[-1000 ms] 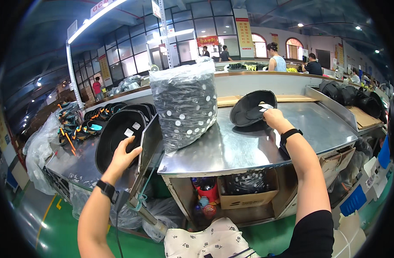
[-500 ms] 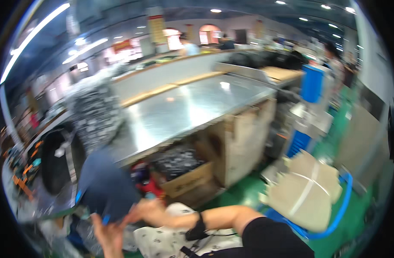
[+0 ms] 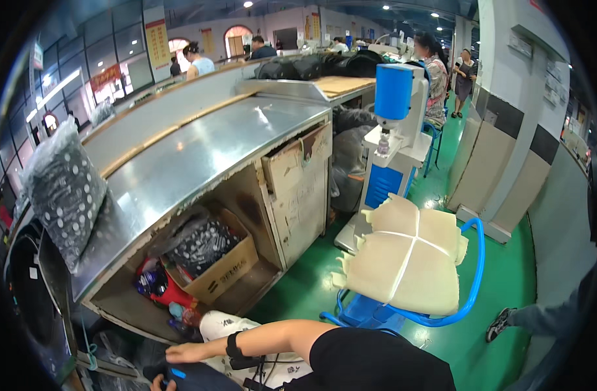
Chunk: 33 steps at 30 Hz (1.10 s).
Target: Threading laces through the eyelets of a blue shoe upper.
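A dark blue, soft-looking piece with a small bright blue strip (image 3: 178, 373) lies low over my lap, cut off by the lower edge. My right hand (image 3: 189, 352) comes across from the right, its fingers together and pressed on the far edge of this dark blue piece (image 3: 207, 378). Only the fingertips of my left hand (image 3: 163, 383) show, curled against the near left side of the same piece. The left palm is out of the picture. A black band (image 3: 234, 345) with cables circles my right wrist.
A metal-topped workbench (image 3: 200, 140) stands ahead, a plastic-wrapped bundle (image 3: 67, 192) at its left end. Its lower shelf holds a cardboard box (image 3: 223, 274). To the right are a blue-and-white machine (image 3: 394, 91) and tied beige sheets (image 3: 402, 254) on a blue-framed cart (image 3: 477, 274). Several people are farther off.
My view has swung to the right. The dark blue piece, raised and upright before, is now low over my lap. Both hands have come down with it.
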Tool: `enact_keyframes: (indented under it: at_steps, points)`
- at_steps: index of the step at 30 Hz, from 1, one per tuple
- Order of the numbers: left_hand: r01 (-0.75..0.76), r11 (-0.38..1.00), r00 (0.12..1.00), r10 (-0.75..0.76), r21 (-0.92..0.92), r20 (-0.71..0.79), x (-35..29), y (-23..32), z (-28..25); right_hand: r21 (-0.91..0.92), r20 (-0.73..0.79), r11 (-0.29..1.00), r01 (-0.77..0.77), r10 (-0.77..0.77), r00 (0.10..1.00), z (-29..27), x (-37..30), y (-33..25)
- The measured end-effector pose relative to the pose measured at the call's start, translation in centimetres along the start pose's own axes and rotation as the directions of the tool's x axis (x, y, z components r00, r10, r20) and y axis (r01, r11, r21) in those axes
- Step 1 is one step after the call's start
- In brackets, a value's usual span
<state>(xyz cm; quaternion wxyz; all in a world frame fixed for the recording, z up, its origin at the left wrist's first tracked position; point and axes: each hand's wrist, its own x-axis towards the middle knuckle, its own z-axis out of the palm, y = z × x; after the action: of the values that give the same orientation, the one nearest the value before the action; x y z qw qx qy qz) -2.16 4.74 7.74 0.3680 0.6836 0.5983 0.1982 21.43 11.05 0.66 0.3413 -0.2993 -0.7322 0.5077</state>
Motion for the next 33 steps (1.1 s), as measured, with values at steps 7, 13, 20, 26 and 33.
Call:
enact_keyframes:
  at_steps: [7,13,20,26,33]
  points:
    - [-0.004,0.999,0.844,-0.022,-0.048,-0.536,-1.0,1.1,6.2,-0.507,-0.431,0.852,-0.13,-0.12,0.894,4.8,-1.9,-0.2]
    - [0.057,0.833,0.837,-0.34,-0.55,-0.429,-0.2,-4.0,8.4,-0.208,-0.39,0.971,-0.116,0.027,0.92,4.9,-2.2,1.4]
    - [0.174,0.843,0.799,-0.423,-0.51,-0.427,-2.5,-4.7,7.7,-0.204,-0.151,0.966,-0.159,0.13,0.98,4.9,0.0,1.2]
    - [0.079,0.874,0.779,-0.354,-0.479,-0.518,-2.7,-4.1,7.8,0.09,-0.058,0.961,-0.263,0.268,0.962,4.1,1.7,1.6]
    - [0.101,0.91,0.784,-0.322,-0.402,-0.531,-1.6,-4.0,6.8,-0.137,-0.11,0.964,-0.226,0.212,0.971,3.7,3.0,1.2]
